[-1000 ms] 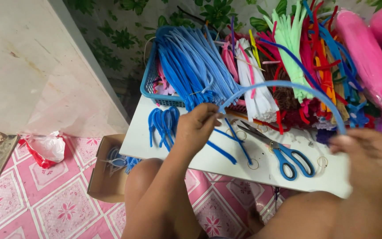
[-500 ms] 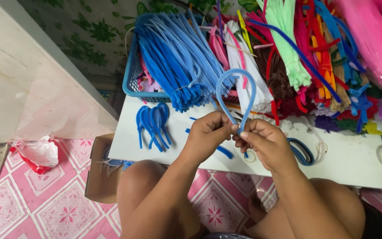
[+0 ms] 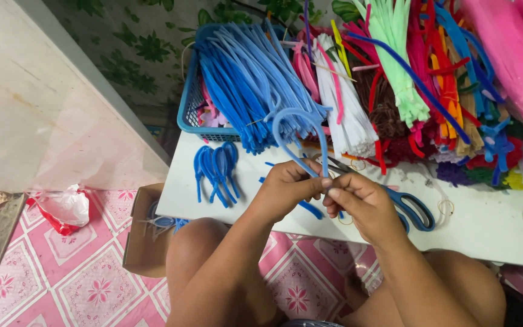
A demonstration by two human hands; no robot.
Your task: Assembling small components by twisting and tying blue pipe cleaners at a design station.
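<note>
Two hands meet above the near edge of the white table [image 3: 491, 233]. Left hand [image 3: 286, 189] and right hand [image 3: 361, 203] pinch together the two ends of a light blue pipe cleaner [image 3: 295, 130], fuzzy and bent into a narrow upright loop that rises from the fingertips. Just right of the right hand lie blue-handled scissors [image 3: 416, 212]. Toward the table's left edge rests a small bunch of finished blue loops [image 3: 216, 169]. At the far left corner, a blue basket [image 3: 190, 109] holds straight blue stems.
</note>
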